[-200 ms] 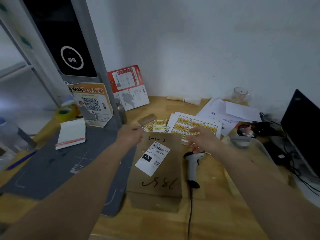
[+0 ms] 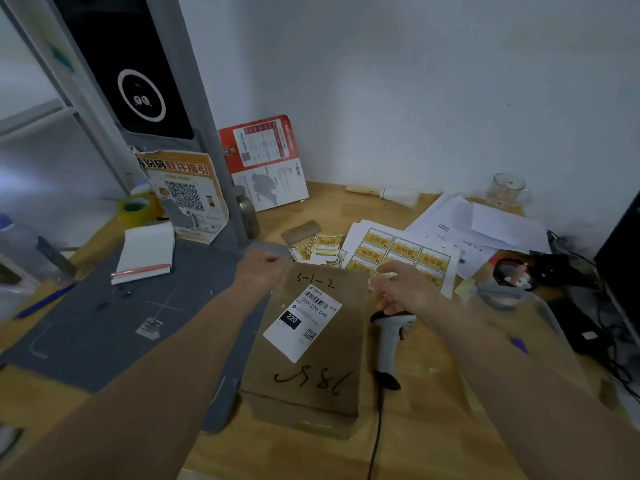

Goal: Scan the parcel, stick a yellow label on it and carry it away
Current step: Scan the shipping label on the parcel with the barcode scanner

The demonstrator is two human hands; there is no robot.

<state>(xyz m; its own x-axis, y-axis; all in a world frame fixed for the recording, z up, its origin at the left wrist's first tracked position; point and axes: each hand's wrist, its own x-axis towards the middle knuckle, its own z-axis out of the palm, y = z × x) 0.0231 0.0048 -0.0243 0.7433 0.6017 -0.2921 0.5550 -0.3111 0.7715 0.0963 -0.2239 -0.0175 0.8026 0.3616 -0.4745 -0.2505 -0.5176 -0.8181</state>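
A brown cardboard parcel (image 2: 332, 355) lies flat on the wooden table, with a white shipping label (image 2: 302, 322) and handwritten marks on top. My left hand (image 2: 259, 268) is at its far left corner, fingers curled over the edge. Just right of the parcel lies a white barcode scanner (image 2: 388, 341), its cable running toward me. My right hand (image 2: 401, 289) hovers over the scanner's head with fingers spread and nothing in it. Its fingertips reach the near edge of a sheet of yellow labels (image 2: 398, 249). Loose yellow labels (image 2: 323, 245) lie beyond the parcel.
A grey cutting mat (image 2: 104, 306) with a notepad (image 2: 147, 251) covers the left side, near a tape roll (image 2: 136, 207) and a grey kiosk post (image 2: 207, 168). White papers (image 2: 485, 230), a glass (image 2: 507, 190), a clear plastic box (image 2: 519, 306), a monitor (image 2: 620, 254) and cables crowd the right.
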